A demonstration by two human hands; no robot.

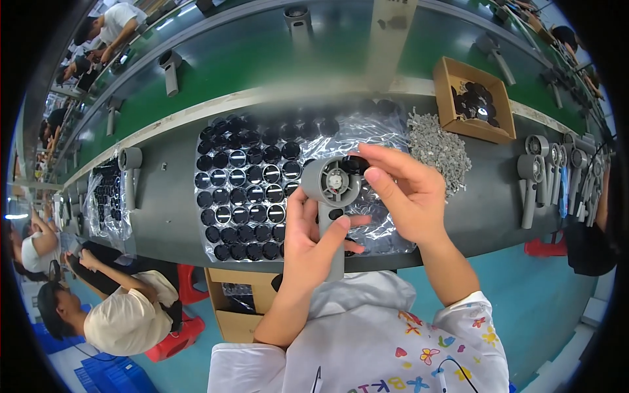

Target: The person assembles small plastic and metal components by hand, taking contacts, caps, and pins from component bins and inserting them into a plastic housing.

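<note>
My left hand [313, 245] is closed around the handle of a grey handheld fan [321, 182], which it holds upright above the table's front edge. The fan's round head faces right, and its inner hub and spokes show. Between the thumb and fingers of my right hand [409, 196] is a glossy black round cap [354, 165], held right at the rim of the fan head. I cannot tell whether the two touch. Behind the fan, a plastic sheet [386, 141] carries rows of black round caps [255, 175].
A pile of small grey parts [436, 147] lies right of the sheet, beside a cardboard box [481, 128] of black pieces. Several grey fans [529, 177] stand at the right. Beyond runs a green conveyor belt [229, 78] with fans on it. A co-worker [124, 318] sits at left.
</note>
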